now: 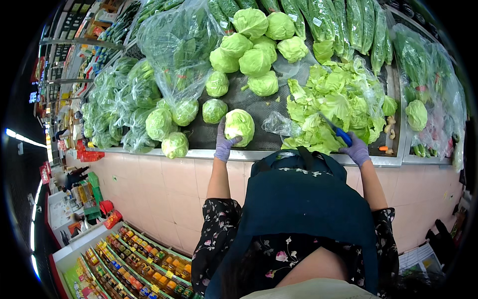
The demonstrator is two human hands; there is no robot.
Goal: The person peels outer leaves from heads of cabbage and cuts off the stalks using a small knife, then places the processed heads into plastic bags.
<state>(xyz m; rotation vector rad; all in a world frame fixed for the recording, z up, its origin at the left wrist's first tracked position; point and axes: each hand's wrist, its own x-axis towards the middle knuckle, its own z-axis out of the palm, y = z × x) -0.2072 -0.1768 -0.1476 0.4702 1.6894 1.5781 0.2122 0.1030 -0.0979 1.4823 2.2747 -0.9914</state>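
My left hand (226, 144), in a thin purple glove, grips a trimmed green cabbage (239, 127) from its left side, near the front edge of the black-matted counter. Gloved the same way, my right hand (354, 149) is closed on the blue handle of a knife (341, 135); its blade points up and left over a pile of loose cabbage leaves (336, 97). Crumpled clear plastic (280, 124) lies between the held cabbage and the leaves. Behind, several cabbages (255, 61) are stacked, and a wrapped one (214, 111) sits just left of the held one.
Bagged leafy greens (127, 97) and wrapped cabbages (160, 123) lie at left. Long green vegetables (336, 26) line the back. A metal rim (381, 160) edges the counter. Ginger pieces (389, 127) and a carrot piece (383, 148) lie at right. Shelves of jars (149, 258) stand lower left.
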